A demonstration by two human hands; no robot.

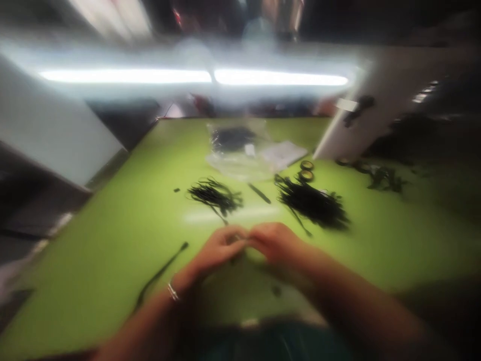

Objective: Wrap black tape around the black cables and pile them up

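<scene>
My left hand (227, 243) and my right hand (274, 239) meet fingertip to fingertip above the green table (150, 210). Both are closed in a pinch, and whatever lies between the fingers is hidden and blurred. Just beyond my left hand lies a small bundle of black cords (215, 194), one strand reaching towards my fingers. A larger bundle of black cords (313, 203) rests beyond my right hand. Beside my left forearm a single black cord (161, 269) with a thicker end lies on the table.
Farther back are a clear plastic bag (233, 145) with dark contents, a white paper or packet (283, 154) and two tape rolls (306, 170). A thin dark strip (259, 193) lies between the bundles. White panels (345, 120) flank the table; lamp tubes (128, 76) glow above.
</scene>
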